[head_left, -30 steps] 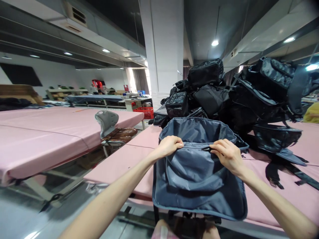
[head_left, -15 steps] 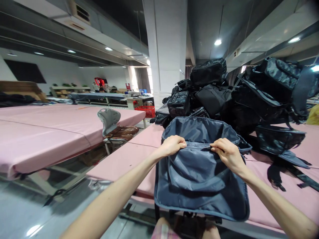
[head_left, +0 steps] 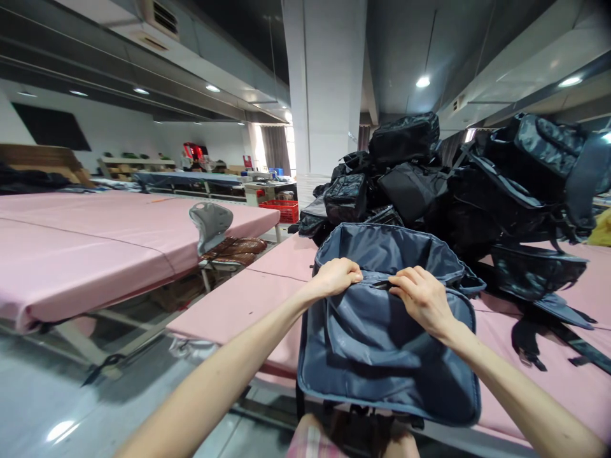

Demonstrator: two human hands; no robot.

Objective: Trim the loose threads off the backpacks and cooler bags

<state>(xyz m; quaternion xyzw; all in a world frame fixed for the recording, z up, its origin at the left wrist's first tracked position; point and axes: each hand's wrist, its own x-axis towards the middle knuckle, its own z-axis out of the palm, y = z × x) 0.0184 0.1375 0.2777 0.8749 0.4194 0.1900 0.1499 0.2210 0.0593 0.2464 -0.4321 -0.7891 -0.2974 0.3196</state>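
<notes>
An open backpack (head_left: pixel 391 388) with a blue-grey lining lies at the near edge of the pink table, its flap folded down toward me. Across the lining runs the top edge of an inner pocket (head_left: pixel 372 331), with what looks like a zipper (head_left: pixel 375 278) along it. My left hand (head_left: pixel 340 277) is closed, pinching the left end of that edge. My right hand (head_left: pixel 422 300) is closed on the same edge further right, thumb and fingers pressed together beside a small dark gap. Whether a zipper pull is between the right fingertips is hidden.
Behind the backpack rises a heap of black and camouflage backpacks (head_left: pixel 410 184). Loose straps (head_left: pixel 527 340) lie on the pink table (head_left: pixel 229 312) to the right. A grey chair (head_left: pixel 212 226) stands between this table and another pink table (head_left: pixel 95 248) at left. A white pillar (head_left: pixel 327 89) stands behind.
My right hand has slid left along the pocket edge, closer to my left hand. My left hand keeps its pinch at the left end. The view has shifted slightly.
</notes>
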